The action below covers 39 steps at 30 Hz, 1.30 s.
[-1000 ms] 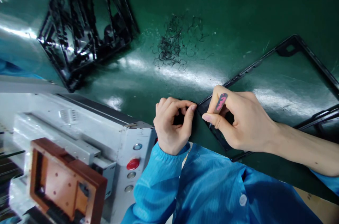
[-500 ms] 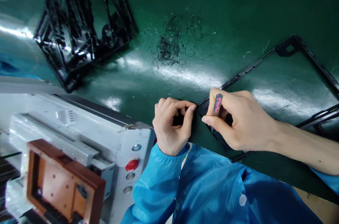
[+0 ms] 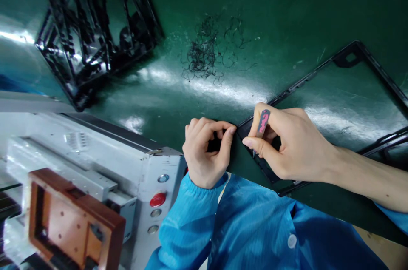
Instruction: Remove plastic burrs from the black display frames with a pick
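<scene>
A thin black rectangular plastic frame (image 3: 347,60) lies slanted on the green surface, one corner between my two hands. My left hand (image 3: 205,149) is closed in a pinch, thumb and forefinger on that near corner. My right hand (image 3: 291,144) bends over the frame's short side with thumb and forefinger pressed together. Below the thumb a small dark tip pokes out; what it belongs to is hidden in the fingers. A grey and pink bandage (image 3: 263,121) wraps the right forefinger.
Thin curly black shavings (image 3: 204,51) lie scattered beyond my hands. A pile of black frames (image 3: 95,27) sits at upper left. At lower left stands a pale machine with a red button (image 3: 157,199) and a brown fixture (image 3: 110,229). More black parts (image 3: 387,140) are at right.
My right hand has shifted very slightly, and the dark tip beneath its thumb shows more clearly. My left hand stays on the frame's corner. The view has turned a little.
</scene>
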Each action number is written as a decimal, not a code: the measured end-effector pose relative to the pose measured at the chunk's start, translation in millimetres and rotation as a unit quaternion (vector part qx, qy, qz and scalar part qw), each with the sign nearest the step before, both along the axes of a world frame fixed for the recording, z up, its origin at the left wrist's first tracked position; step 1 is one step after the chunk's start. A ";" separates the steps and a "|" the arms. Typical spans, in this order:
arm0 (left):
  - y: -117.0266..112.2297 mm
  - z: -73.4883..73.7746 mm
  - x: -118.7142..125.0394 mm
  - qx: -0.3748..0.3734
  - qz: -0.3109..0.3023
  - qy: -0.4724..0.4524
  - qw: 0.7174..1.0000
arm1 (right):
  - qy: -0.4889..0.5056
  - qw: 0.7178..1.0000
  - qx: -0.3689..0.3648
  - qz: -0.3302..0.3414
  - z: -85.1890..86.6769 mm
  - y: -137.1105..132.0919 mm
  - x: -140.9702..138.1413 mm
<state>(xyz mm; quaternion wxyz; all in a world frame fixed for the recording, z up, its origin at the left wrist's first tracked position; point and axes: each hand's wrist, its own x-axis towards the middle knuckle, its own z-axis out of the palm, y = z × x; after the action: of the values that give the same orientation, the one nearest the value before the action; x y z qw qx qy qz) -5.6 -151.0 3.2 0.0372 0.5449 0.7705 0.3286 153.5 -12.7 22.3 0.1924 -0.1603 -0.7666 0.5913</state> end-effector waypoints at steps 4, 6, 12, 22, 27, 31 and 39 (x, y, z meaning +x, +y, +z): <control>0.2 0.8 -0.2 0.002 -0.002 0.002 1.000 | 0.002 1.000 -0.002 -0.018 0.0 0.3 -0.2; 0.0 1.1 0.1 -0.001 -0.001 0.001 1.000 | 0.000 1.000 0.002 -0.006 -0.1 0.5 -0.2; -0.1 1.5 1.1 -0.003 0.002 0.001 1.000 | -0.003 1.000 -0.001 -0.022 0.1 0.4 -0.9; 0.3 1.8 1.2 -0.010 0.009 -0.002 1.000 | -0.005 1.000 0.012 -0.010 0.6 0.2 2.0; 0.2 2.5 1.1 -0.009 0.008 0.000 1.000 | 0.004 0.999 0.035 0.000 -0.6 -1.5 1.8; 0.0 2.3 1.2 -0.009 0.003 0.000 1.000 | 0.014 0.999 0.053 0.001 -1.8 -3.1 3.0; 0.6 2.4 1.4 -0.005 0.000 0.002 1.000 | 0.018 0.998 0.064 -0.002 -4.0 -5.0 5.5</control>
<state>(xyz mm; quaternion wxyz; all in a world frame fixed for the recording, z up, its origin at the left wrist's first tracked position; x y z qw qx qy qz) -4.2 -150.4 5.6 0.0387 0.5453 0.7722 0.3237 159.0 -17.7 18.2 0.2168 -0.1383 -0.7993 0.5432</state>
